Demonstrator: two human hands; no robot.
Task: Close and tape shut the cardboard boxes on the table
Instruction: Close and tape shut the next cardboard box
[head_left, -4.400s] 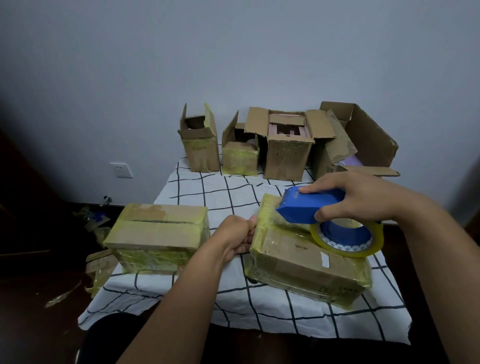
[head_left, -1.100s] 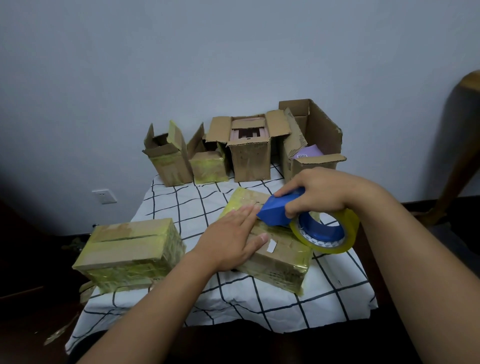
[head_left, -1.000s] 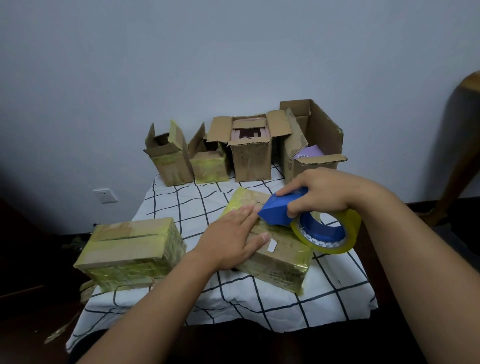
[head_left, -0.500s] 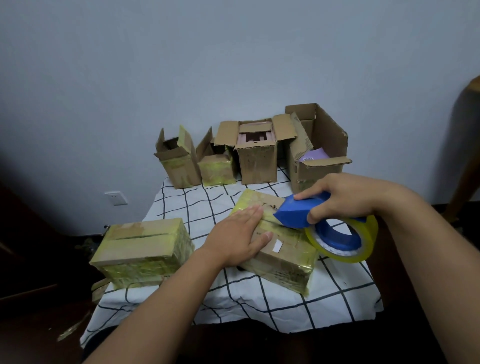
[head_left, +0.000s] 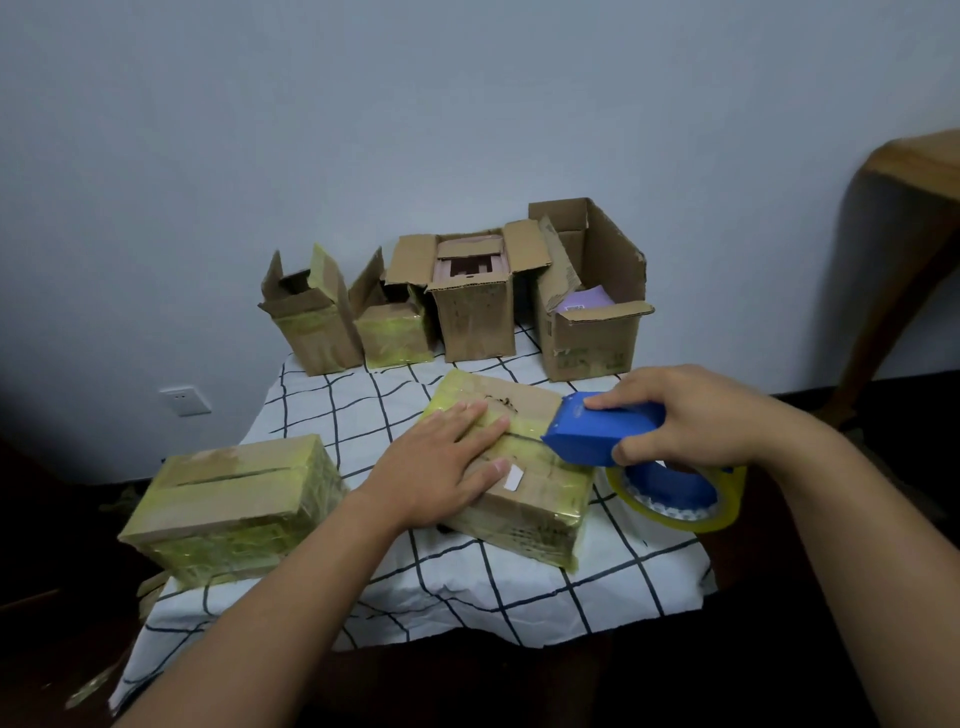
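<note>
A closed cardboard box (head_left: 524, 499) wrapped in yellowish tape lies at the middle of the table. My left hand (head_left: 441, 467) presses flat on its top with straight fingers. My right hand (head_left: 691, 415) grips a blue tape dispenser (head_left: 597, 431) whose nose touches the top of the box at its right end. The yellow tape roll (head_left: 680, 499) hangs off the box's right side. A second taped box (head_left: 234, 499) sits at the table's left front.
Several open cardboard boxes stand in a row at the back against the wall, the largest (head_left: 592, 306) on the right holding something purple. The table has a white grid-pattern cloth (head_left: 363, 415). A wooden furniture leg (head_left: 893, 291) stands at the right.
My left hand moved from the box's left end onto its top. The dispenser has slid right along the top of the box. The camera view shifted slightly.
</note>
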